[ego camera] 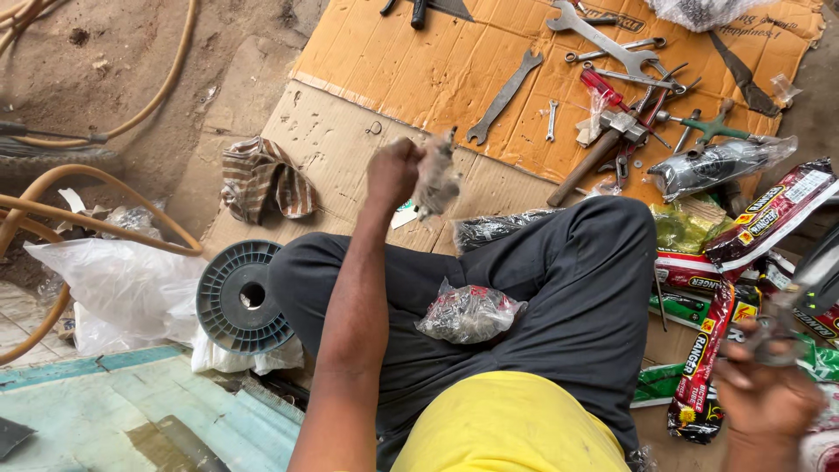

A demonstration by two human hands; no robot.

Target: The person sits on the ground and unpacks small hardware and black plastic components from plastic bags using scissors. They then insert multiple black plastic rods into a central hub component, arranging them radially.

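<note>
Left hand [393,170] is raised over the cardboard, fingers clenched around a small grey crumpled item [435,179], blurred; it may be a rag or a scrap of plastic wrap, and its kind cannot be confirmed. Right hand [765,398] sits low at the frame's right edge, fingers curled around a dark metal part [773,336], also blurred.

Progress, as judged: work is under way rather than finished. A clear bag of small metal parts [470,313] rests in the lap, below the left fingers and apart from them. Several packaged long items in red, black and green wrappers [712,350] lie just beside the right fingers, apparently unopened. Nothing in view reads as a completed assembly.

Surface: the person sits cross-legged on flattened cardboard sheets [350,131] laid over bare dirt. Beyond the left fingers lie spanners [505,94], a hammer [599,149], a red-handled screwdriver [603,87] and other loose hand tools. A striped cloth [262,179] lies to the outer side of the left fingers; a grey plastic spool [243,297] and white plastic sheeting [114,288] lie lower down on that side.

Surroundings: outdoor ground, tan hoses [105,218] looping across the dirt, and a worn painted slab [131,411] at the near corner.
</note>
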